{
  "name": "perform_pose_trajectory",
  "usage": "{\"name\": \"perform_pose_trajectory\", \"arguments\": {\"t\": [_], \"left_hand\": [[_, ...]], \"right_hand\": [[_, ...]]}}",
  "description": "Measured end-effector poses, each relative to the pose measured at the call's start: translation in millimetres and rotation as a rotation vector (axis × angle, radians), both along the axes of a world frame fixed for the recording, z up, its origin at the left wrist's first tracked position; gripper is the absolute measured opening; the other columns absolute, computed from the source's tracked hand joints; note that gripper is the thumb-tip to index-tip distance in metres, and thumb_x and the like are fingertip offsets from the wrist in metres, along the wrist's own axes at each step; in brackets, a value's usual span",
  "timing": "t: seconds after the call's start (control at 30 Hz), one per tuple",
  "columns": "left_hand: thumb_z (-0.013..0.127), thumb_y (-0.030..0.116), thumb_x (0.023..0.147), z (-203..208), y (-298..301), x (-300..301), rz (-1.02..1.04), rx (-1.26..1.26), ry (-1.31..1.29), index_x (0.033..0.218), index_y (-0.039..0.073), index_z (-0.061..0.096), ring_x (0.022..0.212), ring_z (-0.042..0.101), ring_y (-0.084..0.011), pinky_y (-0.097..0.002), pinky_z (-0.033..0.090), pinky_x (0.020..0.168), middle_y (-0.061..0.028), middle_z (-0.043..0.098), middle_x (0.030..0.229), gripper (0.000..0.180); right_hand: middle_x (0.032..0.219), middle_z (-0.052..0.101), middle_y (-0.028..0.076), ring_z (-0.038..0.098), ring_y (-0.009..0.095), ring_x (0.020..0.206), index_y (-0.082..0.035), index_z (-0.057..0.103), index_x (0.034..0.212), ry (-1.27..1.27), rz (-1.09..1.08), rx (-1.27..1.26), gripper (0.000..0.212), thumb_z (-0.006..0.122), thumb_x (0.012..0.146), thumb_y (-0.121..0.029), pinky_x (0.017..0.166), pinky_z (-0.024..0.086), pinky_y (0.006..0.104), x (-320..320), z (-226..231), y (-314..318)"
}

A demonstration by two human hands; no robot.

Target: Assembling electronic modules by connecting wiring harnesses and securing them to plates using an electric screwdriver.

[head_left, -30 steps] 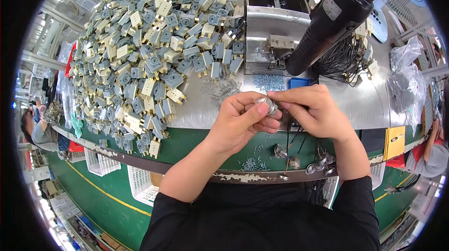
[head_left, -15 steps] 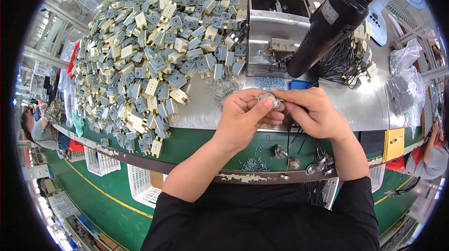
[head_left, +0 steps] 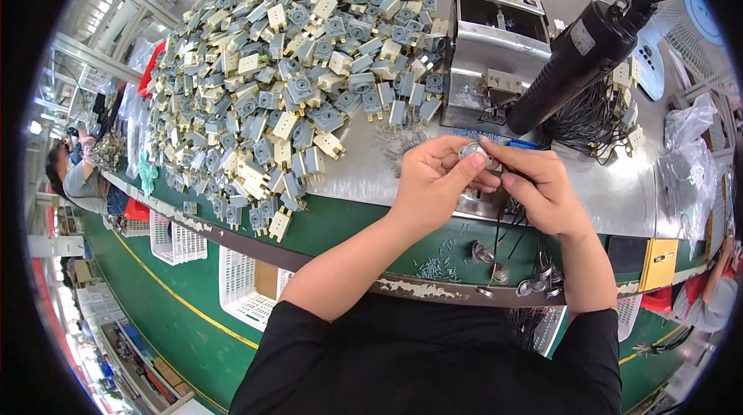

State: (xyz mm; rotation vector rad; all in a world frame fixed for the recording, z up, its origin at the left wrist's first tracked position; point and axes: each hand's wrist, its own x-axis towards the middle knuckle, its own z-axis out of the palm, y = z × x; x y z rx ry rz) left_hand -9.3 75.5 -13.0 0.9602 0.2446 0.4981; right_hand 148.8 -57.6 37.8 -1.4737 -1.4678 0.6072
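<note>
Head view: brushed-steel worktop (head_left: 611, 183) with a green front strip (head_left: 356, 229) along its near side. Large heap of grey and cream plastic blocks (head_left: 271, 82) covers the left part. Right of the heap, a silver box-shaped metal machine (head_left: 491, 51) with an open top. Black cylindrical tool (head_left: 576, 59) slants beside it, lower end near the machine's right front corner. Tangled bundle of thin black cables (head_left: 588, 125) behind the tool.

Left hand (head_left: 437, 183): thumb and curled fingers pinching a round silver metal piece (head_left: 470, 150), raised in front of the machine. Right hand (head_left: 542, 187): thumb and forefinger bent toward that piece, forefinger tip at its upper edge; cannot tell whether they pinch it.

Yellow rectangular pad (head_left: 659, 264) right of the right forearm. Small round silver metal discs (head_left: 524, 288) near the front edge, dark wires among them. Smallest: scattered grey screws (head_left: 436, 269), left of the discs.
</note>
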Motion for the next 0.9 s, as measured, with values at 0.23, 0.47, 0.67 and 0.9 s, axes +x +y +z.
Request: {"name": "perform_pose_trajectory", "arguments": {"t": [0.23,0.47,0.67,0.9], "left_hand": [[0.073,0.008,0.091,47,49,-46,0.348,1.392,0.332,0.127,0.002,0.069,0.090,0.076,-0.0231,-0.0344,0.059,0.082,-0.0135,0.078,0.107,0.037],[0.070,0.002,0.079,58,106,-105,0.257,1.942,0.687,0.109,0.009,0.075,0.101,0.063,-0.0264,-0.0406,0.049,0.086,-0.0045,0.069,0.103,0.031],[0.078,0.006,0.078,46,107,-105,0.193,1.993,0.791,0.104,0.011,0.073,0.101,0.059,-0.0249,-0.0397,0.045,0.089,-0.0030,0.064,0.098,0.027],[0.080,0.001,0.078,48,117,-110,0.127,1.832,0.603,0.110,0.007,0.069,0.103,0.065,-0.0298,-0.0399,0.051,0.086,-0.0072,0.068,0.118,0.034]], "right_hand": [[0.078,0.067,0.017,0.063,0.032,0.076,-0.003,0.075,0.114,-0.479,-0.101,-0.286,0.040,0.080,0.075,-0.008,0.074,0.050,0.0379,23,21,-16],[0.092,0.063,0.016,0.064,0.037,0.085,0.002,0.072,0.094,-0.411,-0.040,-0.305,0.020,0.079,0.075,-0.002,0.078,0.051,0.0405,41,22,-20],[0.092,0.062,0.014,0.063,0.034,0.079,0.003,0.068,0.094,-0.386,-0.080,-0.255,0.017,0.076,0.081,-0.003,0.072,0.051,0.0386,49,18,-23],[0.085,0.067,0.018,0.067,0.040,0.083,0.000,0.069,0.086,-0.674,-0.093,-0.246,0.008,0.072,0.080,-0.004,0.075,0.056,0.0476,33,0,-14]]}}
